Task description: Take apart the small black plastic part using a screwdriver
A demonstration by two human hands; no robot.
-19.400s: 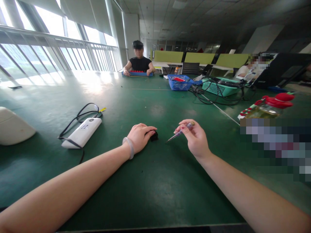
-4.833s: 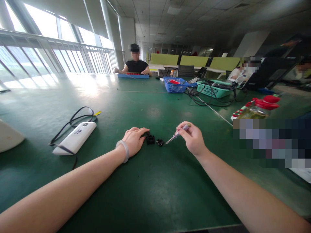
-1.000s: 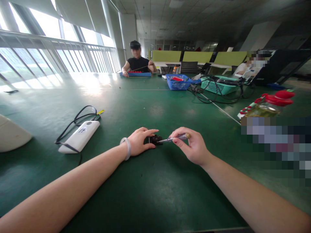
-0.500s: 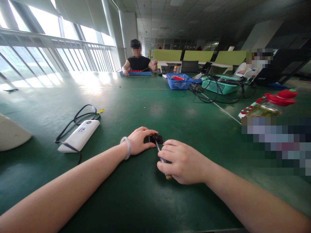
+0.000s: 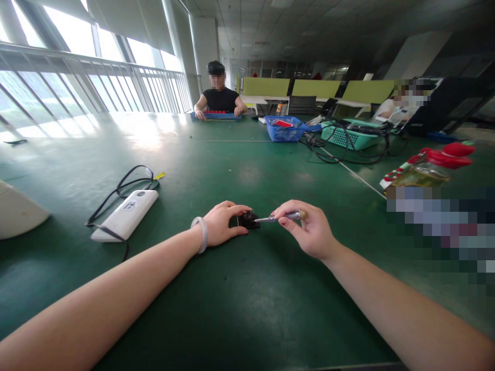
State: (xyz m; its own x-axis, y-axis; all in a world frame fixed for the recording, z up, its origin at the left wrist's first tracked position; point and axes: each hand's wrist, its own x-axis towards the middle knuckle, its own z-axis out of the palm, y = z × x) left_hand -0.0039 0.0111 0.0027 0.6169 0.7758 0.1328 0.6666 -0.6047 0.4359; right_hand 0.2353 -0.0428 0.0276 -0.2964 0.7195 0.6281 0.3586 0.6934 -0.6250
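Observation:
On the green table lies a small black part [image 5: 249, 219], too small to name. My left hand [image 5: 224, 222] grips its left side between thumb and fingers. A screwdriver [image 5: 276, 217] with a slim metal shaft and a brownish handle end is held in my right hand [image 5: 309, 226], its fingers closed round the handle. The screwdriver lies nearly level, its tip pointing left and meeting the right side of the black part. Whether the tip sits in a slot or only touches the surface, I cannot tell.
A white power bank [image 5: 126, 216] with a black cable lies at left. Farther back stand a blue basket [image 5: 285, 132] and a teal basket [image 5: 350, 136] with tangled cables. A red-capped bottle [image 5: 425, 170] is at right. Across the table [image 5: 185, 170] sits another person [image 5: 220, 98].
My right hand has moved up and turned, swinging the screwdriver from pointing away from me to pointing left. My left hand keeps its hold. The person opposite has lowered one hand.

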